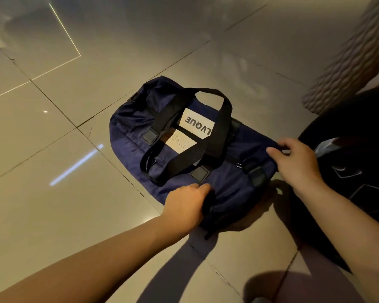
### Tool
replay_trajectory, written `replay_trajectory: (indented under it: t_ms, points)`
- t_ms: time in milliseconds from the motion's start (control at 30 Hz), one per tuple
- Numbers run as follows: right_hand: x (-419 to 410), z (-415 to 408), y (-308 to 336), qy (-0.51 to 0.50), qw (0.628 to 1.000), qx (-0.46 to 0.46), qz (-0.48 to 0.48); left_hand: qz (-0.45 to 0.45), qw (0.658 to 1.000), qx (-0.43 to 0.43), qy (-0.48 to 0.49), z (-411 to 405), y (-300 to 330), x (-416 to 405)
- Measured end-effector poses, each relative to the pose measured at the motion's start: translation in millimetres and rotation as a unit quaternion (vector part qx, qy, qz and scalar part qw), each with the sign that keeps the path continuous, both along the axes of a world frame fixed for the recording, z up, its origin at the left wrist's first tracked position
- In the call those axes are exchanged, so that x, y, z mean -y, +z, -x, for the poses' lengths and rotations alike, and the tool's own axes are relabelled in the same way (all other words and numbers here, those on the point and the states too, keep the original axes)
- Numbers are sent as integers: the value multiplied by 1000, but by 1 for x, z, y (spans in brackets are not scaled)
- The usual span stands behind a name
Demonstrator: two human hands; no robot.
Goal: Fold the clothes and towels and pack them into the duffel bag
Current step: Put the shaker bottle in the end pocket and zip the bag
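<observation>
Nearest to us our two bare forearms reach out over the pale tiled floor [42,132]; our left hand [185,204] has its fingers curled round the near end of the navy duffel bag [228,189], gripping a bunched fold of dark fabric where a zip pull hangs down; our right hand [293,162] pinches the bag's right-hand edge, thumb on top and fingers tucked under the cloth; the bag lies flat and limp on the tiles between the two hands and beyond them, its opening not visible to us; two black webbing handles [214,127] lie looped across its top, crossing over a white label [195,124] printed with dark letters that read upside down from where we stand; small dark patches anchor the straps to the navy cloth; just right of the bag, touching or nearly touching it, sits a dark garment or bag [354,136] that we cannot make out clearly; farther right a ribbed pale column [346,55] rises out of view; bright streaks of light reflect off the glossy tiles to the left.
</observation>
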State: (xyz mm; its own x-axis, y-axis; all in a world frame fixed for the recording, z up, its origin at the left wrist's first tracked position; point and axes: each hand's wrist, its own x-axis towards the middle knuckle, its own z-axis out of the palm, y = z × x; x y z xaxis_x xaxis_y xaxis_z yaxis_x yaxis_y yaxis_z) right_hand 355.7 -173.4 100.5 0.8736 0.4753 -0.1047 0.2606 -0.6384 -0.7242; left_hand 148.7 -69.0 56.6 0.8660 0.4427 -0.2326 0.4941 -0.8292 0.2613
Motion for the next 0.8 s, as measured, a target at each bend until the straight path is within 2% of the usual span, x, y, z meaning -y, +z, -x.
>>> replay_trajectory:
  t_ms: [133, 200, 300, 367, 467, 567, 667, 800]
  points:
    - [4, 8, -2, 40, 999, 14, 14, 56, 992, 103, -55, 26, 2, 10]
    - [4, 13, -2, 70, 997, 28, 29, 43, 995, 74, -50, 24, 1, 17]
    - [4, 20, -5, 138, 987, 49, 67, 55, 996, 55, 38, 2, -2, 22]
    - [5, 22, -7, 143, 985, 57, 81, 64, 995, 44, 62, -8, 3, 22]
    - [8, 17, -9, 134, 983, 93, 82, 16, 998, 53, 36, -1, 12, 26]
    - [6, 15, -13, 119, 983, 116, 76, -13, 988, 151, -9, 21, 22, 28]
    - [4, 17, -14, 130, 977, 148, 87, -80, 979, 175, -68, 34, 19, 31]
    - [9, 27, -14, 150, 967, 177, 105, -103, 979, 176, -11, 30, 14, 19]
